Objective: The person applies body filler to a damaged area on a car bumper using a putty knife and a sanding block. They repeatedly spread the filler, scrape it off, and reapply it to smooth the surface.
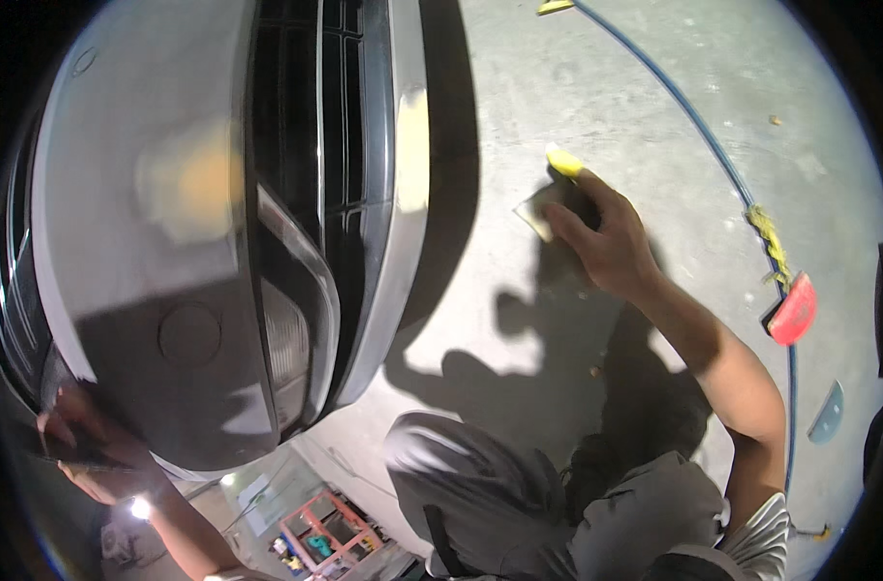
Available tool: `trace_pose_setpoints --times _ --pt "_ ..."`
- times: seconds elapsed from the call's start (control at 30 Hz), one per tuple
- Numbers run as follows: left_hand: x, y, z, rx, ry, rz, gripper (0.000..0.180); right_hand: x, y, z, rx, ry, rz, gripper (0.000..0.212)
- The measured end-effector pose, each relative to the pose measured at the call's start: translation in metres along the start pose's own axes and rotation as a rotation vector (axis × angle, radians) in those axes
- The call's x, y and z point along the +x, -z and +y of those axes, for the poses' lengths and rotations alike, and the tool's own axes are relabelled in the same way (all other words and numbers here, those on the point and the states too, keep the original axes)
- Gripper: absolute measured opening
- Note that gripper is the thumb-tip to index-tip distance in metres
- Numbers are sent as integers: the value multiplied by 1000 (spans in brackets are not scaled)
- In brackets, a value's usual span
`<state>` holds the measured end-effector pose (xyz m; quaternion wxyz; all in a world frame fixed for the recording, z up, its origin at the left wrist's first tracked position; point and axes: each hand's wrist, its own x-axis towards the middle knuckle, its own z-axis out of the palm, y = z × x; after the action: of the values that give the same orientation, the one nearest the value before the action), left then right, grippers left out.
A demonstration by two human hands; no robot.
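A grey car bumper (pixel 151 87) with black grille slots fills the left side. On it are a blurred yellowish patch (pixel 201 184) and a pale cream patch (pixel 413 145) near its right edge. Above the floor, right of the bumper, my right hand (pixel 611 237) pinches a small yellow-and-grey sheet that looks like sandpaper (pixel 564 163); it is apart from the bumper, and my fingers partly hide it. At the lower left, my left hand (pixel 102 450) is in shadow by the bumper's near end, fingers and thumb apart. Whether it touches the surface is unclear.
A blue hose (pixel 698 121) curves along the floor at right, with yellow-green material (pixel 769 242) wrapped round it. A red half-round block (pixel 795 310) lies against the hose; a bluish flat piece (pixel 827 413) lies beyond. A red tool rack (pixel 335 528) stands at the bottom.
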<state>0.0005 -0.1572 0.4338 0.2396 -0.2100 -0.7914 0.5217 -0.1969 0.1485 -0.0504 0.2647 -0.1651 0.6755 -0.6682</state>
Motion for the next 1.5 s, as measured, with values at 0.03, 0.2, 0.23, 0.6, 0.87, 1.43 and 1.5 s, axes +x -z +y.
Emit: trace_pose_setpoints --times 0.03,0.2,0.23,0.6,0.87,1.43,1.5 --pt "6 5 -2 -18 -27 -22 47 10 -7 2 -40 72 -10 41" --pt "3 21 -2 -46 14 -90 42 73 -49 13 -194 712 370 52" --pt "0 24 -4 -204 109 -96 43 80 -52 14 -159 680 393 52" --pt "6 29 6 -526 368 -65 35 126 -44 -21 -156 408 450 58" --pt "22 29 13 -536 325 -132 30 138 -51 -14 -142 462 459 59" --pt "25 24 10 -756 323 -136 37 143 -47 -17 -172 551 542 58" --pt "20 20 7 -1084 449 -58 37 144 -48 -17 -164 527 493 59"
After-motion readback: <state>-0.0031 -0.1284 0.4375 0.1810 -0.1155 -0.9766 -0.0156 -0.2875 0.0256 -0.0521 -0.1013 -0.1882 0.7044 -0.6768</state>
